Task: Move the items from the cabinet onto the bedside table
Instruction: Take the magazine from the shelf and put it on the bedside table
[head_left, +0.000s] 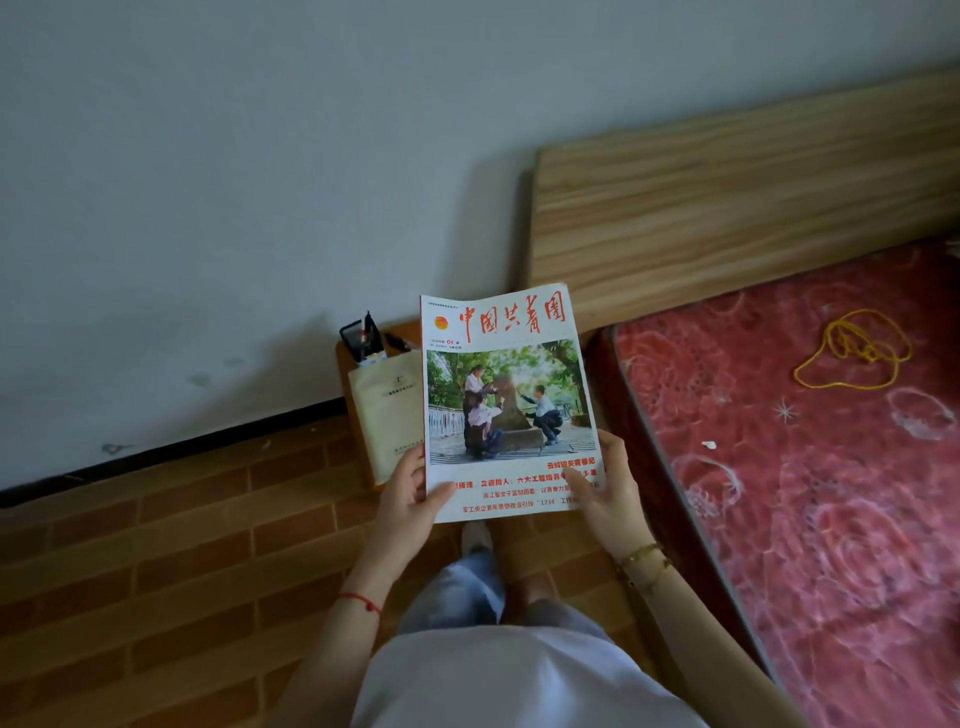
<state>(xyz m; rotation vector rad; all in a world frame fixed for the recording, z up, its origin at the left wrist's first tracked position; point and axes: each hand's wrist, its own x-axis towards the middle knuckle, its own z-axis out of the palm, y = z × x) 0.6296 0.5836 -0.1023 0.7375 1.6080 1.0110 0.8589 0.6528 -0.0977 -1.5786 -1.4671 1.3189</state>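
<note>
I have my left hand (410, 493) and right hand (605, 486) each grasping a lower corner of the magazine (506, 400), held above the bedside tabletop (349, 358). Set down carelessly, it could knock the pen holder (361, 340) or slide off the beige envelope (387, 415).

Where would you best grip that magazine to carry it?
By its bottom corners, from the near side, as both hands do now: left hand, right hand. The magazine is thin and floppy, so a grip on two corners probably keeps it flat.
</note>
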